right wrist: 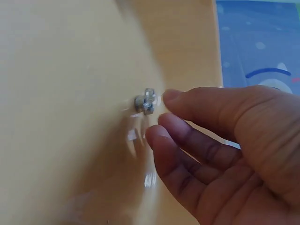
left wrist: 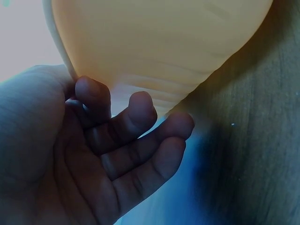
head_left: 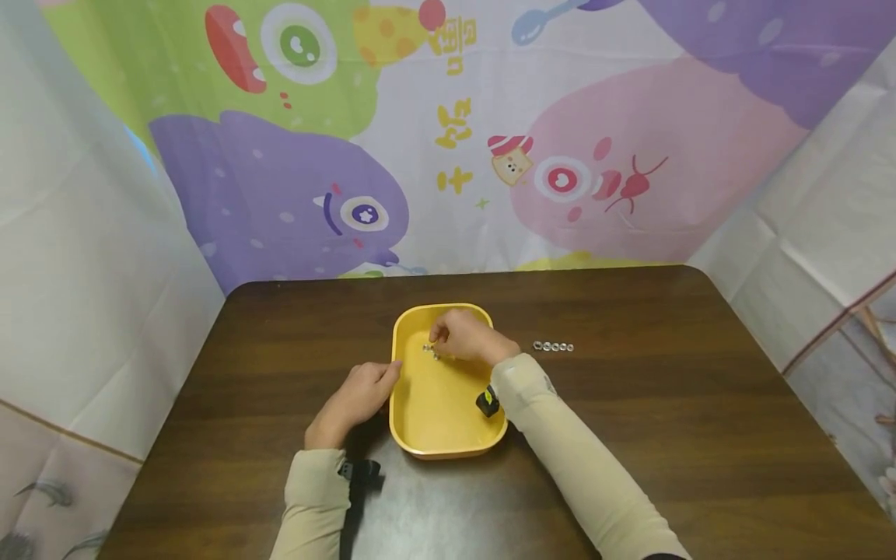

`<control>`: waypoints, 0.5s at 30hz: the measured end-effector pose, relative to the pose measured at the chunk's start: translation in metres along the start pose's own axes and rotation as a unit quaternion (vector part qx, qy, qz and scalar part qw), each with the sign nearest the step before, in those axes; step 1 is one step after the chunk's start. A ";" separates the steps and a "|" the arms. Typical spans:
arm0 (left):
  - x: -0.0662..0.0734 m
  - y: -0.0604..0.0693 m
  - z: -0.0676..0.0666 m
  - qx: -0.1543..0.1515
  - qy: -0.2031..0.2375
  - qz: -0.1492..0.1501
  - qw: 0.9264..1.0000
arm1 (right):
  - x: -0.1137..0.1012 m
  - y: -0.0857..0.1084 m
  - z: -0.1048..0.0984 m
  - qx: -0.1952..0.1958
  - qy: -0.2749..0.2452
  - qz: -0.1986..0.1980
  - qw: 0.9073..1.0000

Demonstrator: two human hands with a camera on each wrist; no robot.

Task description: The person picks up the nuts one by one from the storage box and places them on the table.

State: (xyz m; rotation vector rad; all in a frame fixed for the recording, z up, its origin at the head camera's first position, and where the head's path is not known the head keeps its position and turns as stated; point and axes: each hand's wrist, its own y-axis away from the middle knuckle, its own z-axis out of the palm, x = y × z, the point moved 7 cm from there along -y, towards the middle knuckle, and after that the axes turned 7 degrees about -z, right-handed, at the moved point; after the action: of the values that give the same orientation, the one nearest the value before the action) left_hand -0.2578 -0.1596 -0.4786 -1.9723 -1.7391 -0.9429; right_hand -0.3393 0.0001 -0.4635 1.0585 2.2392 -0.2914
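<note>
A yellow tray (head_left: 437, 420) with raised walls stands on the table. At its left rim my left hand (head_left: 360, 397) holds on, thumb over the edge; in the left wrist view its fingers (left wrist: 143, 112) curl against the outside wall. Inside the tray, toward the far end, lies a small cluster of shiny metal nuts (right wrist: 146, 101). My right hand (head_left: 465, 336) reaches in over them. Thumb and fingertips (right wrist: 172, 97) are close beside the nuts in the right wrist view, with a gap between them and nothing visibly held.
To the right of the tray, several metal nuts (head_left: 553, 347) sit in a short row on the dark wooden table (head_left: 630, 404). Behind the table hangs a cartoon-printed cloth (head_left: 448, 225). Pale cloths hang at both sides.
</note>
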 end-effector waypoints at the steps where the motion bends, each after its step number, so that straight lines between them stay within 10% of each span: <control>1: 0.000 0.000 0.000 0.001 0.000 0.001 1.000 | 0.000 0.000 0.001 -0.005 0.001 0.002 1.000; 15: -0.001 -0.001 0.000 0.002 -0.002 -0.002 1.000 | 0.004 -0.004 0.009 -0.022 0.013 0.009 1.000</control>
State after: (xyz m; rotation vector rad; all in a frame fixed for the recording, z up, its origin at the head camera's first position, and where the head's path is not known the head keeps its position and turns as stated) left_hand -0.2586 -0.1606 -0.4796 -1.9705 -1.7453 -0.9360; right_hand -0.3404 -0.0036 -0.4731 1.0656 2.2482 -0.2209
